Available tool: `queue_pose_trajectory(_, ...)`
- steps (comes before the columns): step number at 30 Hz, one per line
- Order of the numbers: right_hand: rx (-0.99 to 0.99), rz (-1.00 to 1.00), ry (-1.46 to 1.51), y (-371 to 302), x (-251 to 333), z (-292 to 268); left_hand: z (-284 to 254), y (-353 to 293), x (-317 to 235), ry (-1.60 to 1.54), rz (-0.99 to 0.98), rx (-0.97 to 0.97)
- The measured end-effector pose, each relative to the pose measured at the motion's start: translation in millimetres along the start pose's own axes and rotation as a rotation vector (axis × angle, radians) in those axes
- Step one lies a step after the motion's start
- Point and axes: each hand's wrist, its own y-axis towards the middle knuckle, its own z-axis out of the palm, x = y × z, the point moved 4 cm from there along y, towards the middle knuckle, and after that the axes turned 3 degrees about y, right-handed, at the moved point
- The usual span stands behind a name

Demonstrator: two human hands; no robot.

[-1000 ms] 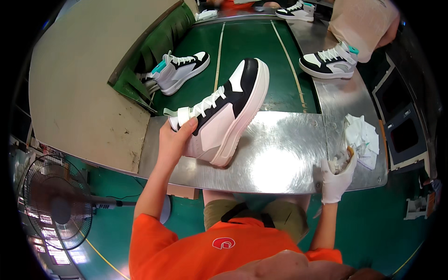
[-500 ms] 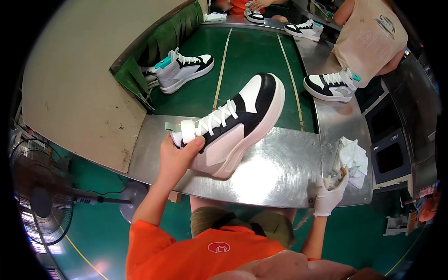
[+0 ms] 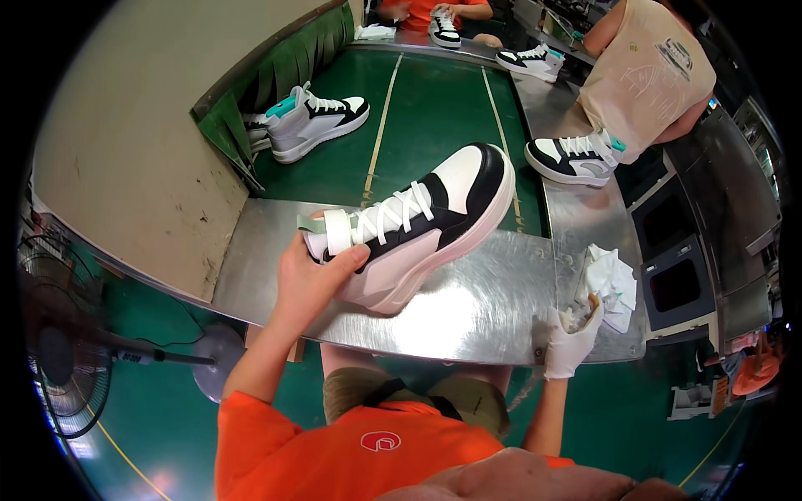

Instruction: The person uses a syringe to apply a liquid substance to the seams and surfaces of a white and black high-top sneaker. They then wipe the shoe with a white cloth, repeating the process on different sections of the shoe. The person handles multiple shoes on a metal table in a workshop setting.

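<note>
My left hand (image 3: 313, 271) is closed round the ankle end of a white, black and pale pink high-top sneaker (image 3: 418, 221). The thumb presses its side beside the white strap, and the toe points up to the right above the metal table (image 3: 326, 321). White laces are threaded across its tongue. In a white glove, my right hand (image 3: 571, 341) is at the table's front right edge, fingers curled round a crumpled, greyish thing that I cannot make out. Right beside it lies a crumpled white cloth (image 3: 608, 288).
Beyond the table, a green conveyor belt (image 3: 434, 108) carries a sneaker (image 3: 322, 125) near green flaps (image 3: 276, 92). More sneakers (image 3: 576, 159) stand on the right ledge. One person (image 3: 647, 79) is at the right; another handles a shoe at the far end. A fan (image 3: 63, 351) stands left.
The held sneaker's toe has swung slightly right and down. The surroundings have shifted a little left in view. My right hand keeps its place beside the cloth.
</note>
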Motion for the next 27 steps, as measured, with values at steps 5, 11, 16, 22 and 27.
queue_pose_trajectory(5, 0.019, 0.022, 0.015, -2, 4, 3, -5, 9, 8, 0.004, 0.045, 0.021)
queue_pose_trajectory(11, 0.011, 0.013, 0.024, -1, 1, 1, -5, 18, 10, -0.034, 0.019, 0.058)
queue_pose_trajectory(16, 0.015, 0.068, 0.07, -2, 2, 3, -7, 25, 16, -0.021, -0.015, 0.053)
queue_pose_trajectory(22, 0.011, 0.068, 0.065, -2, 8, 3, -9, 28, 20, -0.038, -0.019, 0.039)
queue_pose_trajectory(27, 0.024, 0.025, 0.01, -1, 6, 3, -12, 25, 22, -0.001, -0.041, 0.034)
